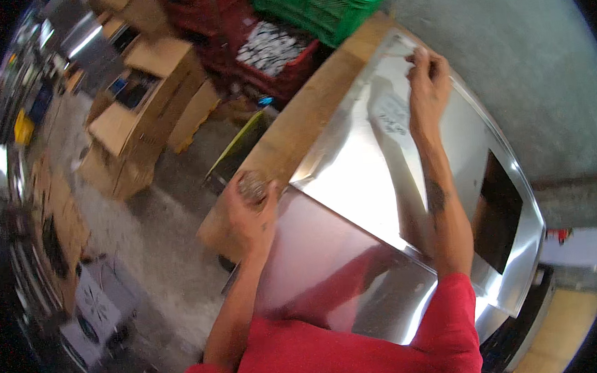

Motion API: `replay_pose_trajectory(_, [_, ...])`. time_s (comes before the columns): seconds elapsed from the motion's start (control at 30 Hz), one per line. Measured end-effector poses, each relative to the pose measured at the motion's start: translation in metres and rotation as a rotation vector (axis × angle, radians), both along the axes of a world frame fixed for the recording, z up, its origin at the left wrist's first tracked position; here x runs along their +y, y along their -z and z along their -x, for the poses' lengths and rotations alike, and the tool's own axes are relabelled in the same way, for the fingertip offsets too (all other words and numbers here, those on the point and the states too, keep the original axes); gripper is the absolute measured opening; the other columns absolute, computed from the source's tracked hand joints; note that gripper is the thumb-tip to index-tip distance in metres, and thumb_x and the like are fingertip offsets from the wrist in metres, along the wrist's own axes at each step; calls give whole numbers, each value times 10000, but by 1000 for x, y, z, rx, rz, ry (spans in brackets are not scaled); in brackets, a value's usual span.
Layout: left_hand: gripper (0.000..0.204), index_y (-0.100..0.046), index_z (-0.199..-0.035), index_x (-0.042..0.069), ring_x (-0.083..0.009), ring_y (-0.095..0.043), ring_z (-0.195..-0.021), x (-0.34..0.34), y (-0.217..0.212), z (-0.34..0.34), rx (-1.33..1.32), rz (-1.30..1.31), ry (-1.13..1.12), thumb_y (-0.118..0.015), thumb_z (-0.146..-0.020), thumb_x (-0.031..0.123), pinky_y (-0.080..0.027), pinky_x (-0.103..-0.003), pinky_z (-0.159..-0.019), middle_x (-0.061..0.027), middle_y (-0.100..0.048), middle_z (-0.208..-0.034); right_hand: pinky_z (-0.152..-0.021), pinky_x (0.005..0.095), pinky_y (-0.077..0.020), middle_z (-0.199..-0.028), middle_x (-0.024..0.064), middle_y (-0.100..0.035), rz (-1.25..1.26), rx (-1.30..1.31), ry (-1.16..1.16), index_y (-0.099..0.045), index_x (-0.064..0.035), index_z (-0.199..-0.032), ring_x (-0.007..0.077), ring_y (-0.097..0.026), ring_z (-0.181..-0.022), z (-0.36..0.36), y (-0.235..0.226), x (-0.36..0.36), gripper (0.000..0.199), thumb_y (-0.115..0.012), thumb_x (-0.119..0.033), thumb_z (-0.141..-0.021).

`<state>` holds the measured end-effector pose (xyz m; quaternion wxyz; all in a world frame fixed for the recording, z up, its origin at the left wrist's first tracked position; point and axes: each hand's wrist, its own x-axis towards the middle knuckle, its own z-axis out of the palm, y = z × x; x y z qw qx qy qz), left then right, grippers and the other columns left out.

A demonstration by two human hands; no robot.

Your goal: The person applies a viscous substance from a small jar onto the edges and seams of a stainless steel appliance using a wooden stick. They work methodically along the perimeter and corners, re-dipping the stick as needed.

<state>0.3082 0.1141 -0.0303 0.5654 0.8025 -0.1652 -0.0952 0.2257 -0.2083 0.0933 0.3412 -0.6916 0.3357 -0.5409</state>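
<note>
The stainless steel panel (381,202) lies on the wooden workbench (289,139); right hand (427,83) pinches protective film (393,109) at its far end, left hand (249,213) clutches a wad at its near corner—better peel low and steady.

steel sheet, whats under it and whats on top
The steel sheet lies on a wooden table, bare only along the left edge. On top: left hand, right hand, a clear film.

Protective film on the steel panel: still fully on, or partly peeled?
Partly peeled. The right hand pinches loose film at the far corner of the steel panel; wrinkled film lifts there, while nearer metal reflects cleanly.
</note>
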Motion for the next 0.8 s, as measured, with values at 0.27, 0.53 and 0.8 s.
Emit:
replay_pose_trajectory(0.27, [691, -496, -1498, 49, -326, -686, -1148, -2, 4, 2, -166, 105, 69, -854, -909, 110, -585, -411, -917, -195, -640, -1325, -798, 327, -589, -1053, 155, -750, 112, 392, -522, -727, -13, -1135, 256, -743, -906, 27, -11, 209, 168, -731, 34, -973])
replay_pose_trajectory(0.53, [808, -456, -1526, 45, -384, -651, -1227, -1, 13, 2, -183, 214, 121, -821, -814, -69, -537, -442, -1035, -207, -626, -1368, -729, 382, -602, -1072, 137, -756, 338, 571, -562, -734, -43, -1149, 311, -747, -868, -5, 21, 226, 204, -758, 1, -951])
replay_pose_trajectory(0.8, [774, -446, -1532, 44, -431, -640, -1257, 1, 21, -1, -246, 229, 132, -816, -855, -17, -534, -470, -1035, -238, -603, -1407, -730, 379, -601, -1061, 136, -753, 370, 631, -592, -732, -54, -1154, 326, -745, -860, -14, 28, 224, 209, -751, -10, -950])
